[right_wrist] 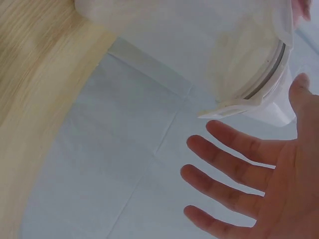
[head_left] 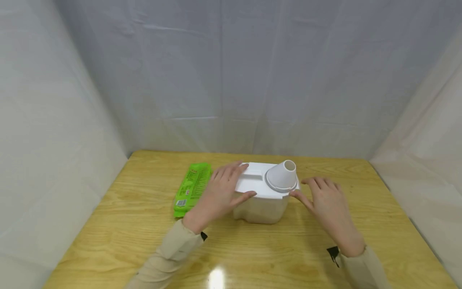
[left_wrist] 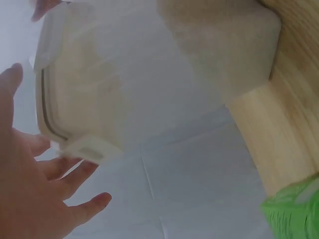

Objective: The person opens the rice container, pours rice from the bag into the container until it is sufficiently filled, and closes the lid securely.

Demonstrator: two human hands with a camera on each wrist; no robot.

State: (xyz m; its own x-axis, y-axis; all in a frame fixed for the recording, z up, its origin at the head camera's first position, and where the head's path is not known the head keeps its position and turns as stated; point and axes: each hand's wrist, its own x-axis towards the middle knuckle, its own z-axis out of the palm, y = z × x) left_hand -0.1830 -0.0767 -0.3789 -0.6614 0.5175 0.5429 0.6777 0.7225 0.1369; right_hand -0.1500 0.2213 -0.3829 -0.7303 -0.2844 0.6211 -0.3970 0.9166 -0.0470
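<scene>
A translucent storage container [head_left: 261, 210] with a white lid [head_left: 252, 185] stands on the table. On the lid's right end rises a white cone-shaped spout [head_left: 283, 176], its narrow mouth open and upward. My left hand [head_left: 220, 190] spreads over the lid's left end, thumb along the front edge. In the left wrist view its fingers reach a side latch [left_wrist: 89, 148] of the lid. Beside the right end is my right hand [head_left: 328, 208], thumb near the lid's front right corner. The right wrist view shows its fingers [right_wrist: 227, 154] spread with nothing between them.
Left of the container lies a green printed packet [head_left: 193, 186], close to my left hand and wrist. The wooden table [head_left: 144, 188] ends at a pale curtain [head_left: 216, 80] behind, and more pale cloth hangs at both sides.
</scene>
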